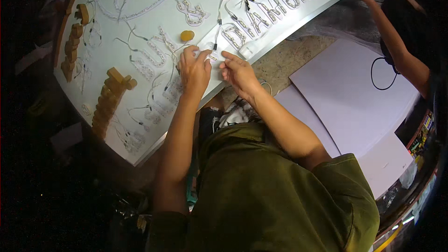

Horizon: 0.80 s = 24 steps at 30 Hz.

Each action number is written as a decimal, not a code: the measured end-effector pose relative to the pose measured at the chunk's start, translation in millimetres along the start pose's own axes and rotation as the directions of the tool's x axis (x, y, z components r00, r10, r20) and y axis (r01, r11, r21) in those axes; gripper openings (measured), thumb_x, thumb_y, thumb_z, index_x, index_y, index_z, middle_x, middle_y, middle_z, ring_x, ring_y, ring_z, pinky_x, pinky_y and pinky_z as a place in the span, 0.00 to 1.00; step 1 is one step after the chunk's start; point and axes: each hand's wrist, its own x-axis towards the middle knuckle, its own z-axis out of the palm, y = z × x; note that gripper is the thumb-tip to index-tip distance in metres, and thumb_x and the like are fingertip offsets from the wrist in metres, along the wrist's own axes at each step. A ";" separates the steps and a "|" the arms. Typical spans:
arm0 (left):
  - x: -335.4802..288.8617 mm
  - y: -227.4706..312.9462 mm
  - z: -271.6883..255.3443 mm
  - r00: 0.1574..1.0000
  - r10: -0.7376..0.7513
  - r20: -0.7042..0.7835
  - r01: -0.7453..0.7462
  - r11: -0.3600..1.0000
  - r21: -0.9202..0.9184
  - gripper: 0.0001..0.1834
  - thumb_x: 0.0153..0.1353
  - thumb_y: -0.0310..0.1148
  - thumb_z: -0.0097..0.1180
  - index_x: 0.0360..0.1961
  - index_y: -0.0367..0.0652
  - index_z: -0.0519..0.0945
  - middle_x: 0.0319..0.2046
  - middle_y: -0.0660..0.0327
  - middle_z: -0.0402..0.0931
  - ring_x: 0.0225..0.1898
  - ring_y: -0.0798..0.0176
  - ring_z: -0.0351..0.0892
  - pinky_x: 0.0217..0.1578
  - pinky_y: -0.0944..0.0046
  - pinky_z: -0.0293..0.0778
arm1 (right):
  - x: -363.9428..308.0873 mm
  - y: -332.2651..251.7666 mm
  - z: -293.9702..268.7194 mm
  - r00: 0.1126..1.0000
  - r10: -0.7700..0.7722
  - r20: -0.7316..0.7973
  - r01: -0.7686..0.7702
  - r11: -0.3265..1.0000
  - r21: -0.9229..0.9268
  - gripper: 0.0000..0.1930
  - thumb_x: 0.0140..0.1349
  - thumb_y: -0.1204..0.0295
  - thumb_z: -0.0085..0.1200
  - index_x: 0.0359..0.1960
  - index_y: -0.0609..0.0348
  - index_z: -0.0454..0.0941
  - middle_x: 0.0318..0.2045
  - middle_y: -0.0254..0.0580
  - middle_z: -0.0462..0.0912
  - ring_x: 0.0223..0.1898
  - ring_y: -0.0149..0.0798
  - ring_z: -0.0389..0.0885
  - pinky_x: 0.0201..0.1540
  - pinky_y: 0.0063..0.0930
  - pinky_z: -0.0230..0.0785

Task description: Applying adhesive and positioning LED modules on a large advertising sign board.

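White lit-strip piece (213, 58), upper centre of frame | left hand (194, 71): fingers half-curled beside it, grip cannot tell | right hand (240, 72): loosely spread, nothing visibly held | step: apparently positioning | next: probably steady left, careful right fingertip

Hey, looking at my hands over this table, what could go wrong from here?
The right hand is close to a small white object near the edge of the table; a nudge might knock it off.

A thin wire's black connector sits right by the fingertips of the left hand, so a careless move might snag or tug it.
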 end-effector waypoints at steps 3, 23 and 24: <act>0.9 1.5 1.0 1.000 -0.002 0.007 0.002 1.000 0.012 0.16 0.56 0.27 0.66 0.47 0.51 0.87 0.53 0.56 0.72 0.54 0.49 0.72 0.54 0.48 0.68 | 2.7 -3.4 5.2 0.998 0.047 -0.033 -0.045 0.997 0.063 0.22 0.76 0.75 0.44 0.70 0.67 0.64 0.35 0.37 0.81 0.29 0.29 0.75 0.34 0.22 0.71; 2.3 -2.7 1.7 1.000 -0.028 0.003 0.028 1.000 0.011 0.15 0.56 0.27 0.67 0.46 0.50 0.86 0.52 0.55 0.72 0.52 0.50 0.74 0.54 0.48 0.68 | 14.5 8.3 6.8 0.754 -0.625 0.202 0.296 0.048 -0.954 0.09 0.67 0.71 0.56 0.46 0.56 0.83 0.35 0.52 0.85 0.34 0.57 0.86 0.38 0.48 0.77; 0.8 -3.6 2.0 1.000 -0.029 -0.001 0.029 1.000 0.003 0.15 0.56 0.28 0.67 0.46 0.50 0.86 0.53 0.56 0.72 0.54 0.50 0.73 0.55 0.48 0.68 | 17.2 7.8 6.9 0.692 -0.671 0.266 0.326 -0.038 -0.944 0.08 0.66 0.70 0.58 0.44 0.55 0.83 0.36 0.53 0.86 0.35 0.60 0.85 0.39 0.51 0.77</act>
